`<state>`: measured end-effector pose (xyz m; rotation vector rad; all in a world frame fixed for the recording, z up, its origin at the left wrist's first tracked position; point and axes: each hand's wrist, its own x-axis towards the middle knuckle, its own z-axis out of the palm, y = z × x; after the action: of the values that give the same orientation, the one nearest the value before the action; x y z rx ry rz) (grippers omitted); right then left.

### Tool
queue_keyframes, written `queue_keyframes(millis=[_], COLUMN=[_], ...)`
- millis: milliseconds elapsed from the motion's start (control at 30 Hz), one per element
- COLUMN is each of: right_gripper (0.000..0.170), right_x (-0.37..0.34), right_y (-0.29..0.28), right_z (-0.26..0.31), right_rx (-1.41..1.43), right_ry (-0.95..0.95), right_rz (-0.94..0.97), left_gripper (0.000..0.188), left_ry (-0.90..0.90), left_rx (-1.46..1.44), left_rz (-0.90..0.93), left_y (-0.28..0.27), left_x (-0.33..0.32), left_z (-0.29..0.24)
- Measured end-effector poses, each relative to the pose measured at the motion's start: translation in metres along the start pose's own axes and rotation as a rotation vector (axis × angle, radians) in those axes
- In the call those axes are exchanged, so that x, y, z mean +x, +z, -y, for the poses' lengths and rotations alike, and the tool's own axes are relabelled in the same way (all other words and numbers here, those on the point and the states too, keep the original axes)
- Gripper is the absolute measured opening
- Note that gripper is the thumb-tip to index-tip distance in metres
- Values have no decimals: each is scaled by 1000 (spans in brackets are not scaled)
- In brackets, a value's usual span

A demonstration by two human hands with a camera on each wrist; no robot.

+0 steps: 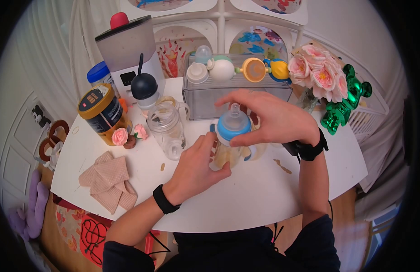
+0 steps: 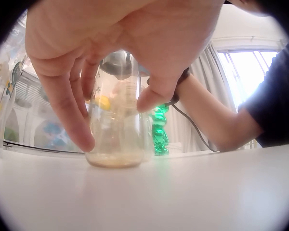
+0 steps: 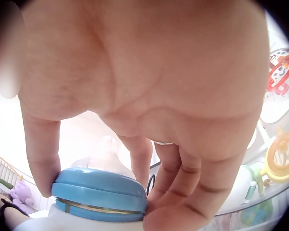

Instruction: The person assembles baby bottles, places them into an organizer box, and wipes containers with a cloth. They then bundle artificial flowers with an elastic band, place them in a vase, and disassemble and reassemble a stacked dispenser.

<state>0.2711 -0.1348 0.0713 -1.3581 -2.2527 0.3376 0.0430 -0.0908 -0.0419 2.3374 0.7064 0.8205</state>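
Note:
A clear baby bottle (image 2: 116,144) stands upright on the white table (image 1: 205,204), with a blue screw collar (image 1: 229,132) and a clear teat (image 1: 235,118) on top. My left hand (image 1: 195,158) holds the bottle's body, fingers down one side and thumb at the other. From above, my right hand (image 1: 278,119) grips the collar; its thumb and fingertips lie on opposite sides of the blue rim in the right wrist view. Behind the bottle, part of a second clear bottle (image 1: 255,152) is mostly hidden. An uncapped clear bottle with a handle (image 1: 167,131) stands left of my hands.
A grey drying box (image 1: 194,102) with several bottle parts on its lid stands behind. Left are a formula tin (image 1: 101,122), a bottle machine (image 1: 128,59) and a beige cloth (image 1: 108,179). Pink flowers (image 1: 321,75) and a green bear figure (image 1: 343,109) stand right.

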Motion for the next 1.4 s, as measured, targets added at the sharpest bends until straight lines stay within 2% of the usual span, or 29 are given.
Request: queue_keyframes(millis=[167,433,667,1033,1267,1333,1400], right_gripper=[79,58,57,54,57,53,53], right_x=[0,0,0,-1,-1,-2,-3], right_y=[-1,0,-1,1,-5,-11,-10], right_z=[5,1,7,1,6,15,10], right_rx=[88,21,19,-13,25,73,80], right_ry=[38,-4,46,-79,-84,47,25], right_rz=[-18,0,25,-30,10,78,66], left_gripper=[57,56,56,59,56,59,61], left_ry=[-3,4,-3,38,10,47,44], left_rx=[-3,-2,9,64,87,123,146], left_rz=[0,1,9,-15,8,-31,-32], left_y=[0,-1,0,1,-5,-5,-6], left_x=[0,1,0,0,0,0,0], left_z=[1,0,1,3,-4,-4,-6])
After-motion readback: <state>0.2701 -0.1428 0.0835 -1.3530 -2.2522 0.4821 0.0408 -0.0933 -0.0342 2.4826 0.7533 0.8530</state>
